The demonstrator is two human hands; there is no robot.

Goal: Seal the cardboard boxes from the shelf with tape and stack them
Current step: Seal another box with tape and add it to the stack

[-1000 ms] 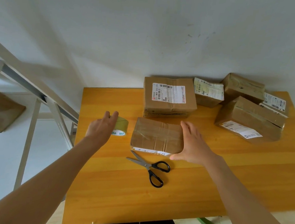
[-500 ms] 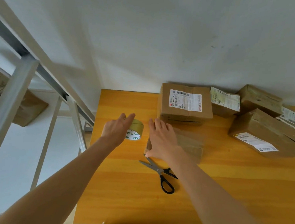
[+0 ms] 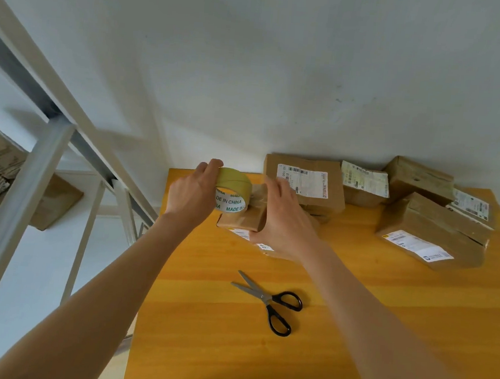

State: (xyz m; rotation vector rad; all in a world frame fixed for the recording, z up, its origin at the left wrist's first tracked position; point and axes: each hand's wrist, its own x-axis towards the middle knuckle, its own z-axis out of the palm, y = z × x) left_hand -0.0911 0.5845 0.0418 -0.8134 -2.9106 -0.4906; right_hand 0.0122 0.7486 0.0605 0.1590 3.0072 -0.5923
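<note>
My left hand (image 3: pixel 193 192) grips a roll of yellowish packing tape (image 3: pixel 233 189) and holds it up above the far left of the orange table (image 3: pixel 351 332). My right hand (image 3: pixel 282 218) holds a small flat cardboard box (image 3: pixel 245 216), tilted up on its edge, right beside the roll. The box has old tape across it and a white label on its underside. Several other cardboard boxes sit at the back of the table, among them a labelled one (image 3: pixel 303 183) just behind my right hand and a larger one (image 3: pixel 431 230) at the right.
Black-handled scissors (image 3: pixel 270 300) lie open on the table in front of my hands. A metal shelf frame (image 3: pixel 28 172) stands at the left with flattened cardboard (image 3: pixel 1 178) on it. A white wall rises behind the table.
My left hand has picked the tape roll up off the table. My right hand has lifted and tilted the small box up toward the roll. The camera has moved closer and to the left.
</note>
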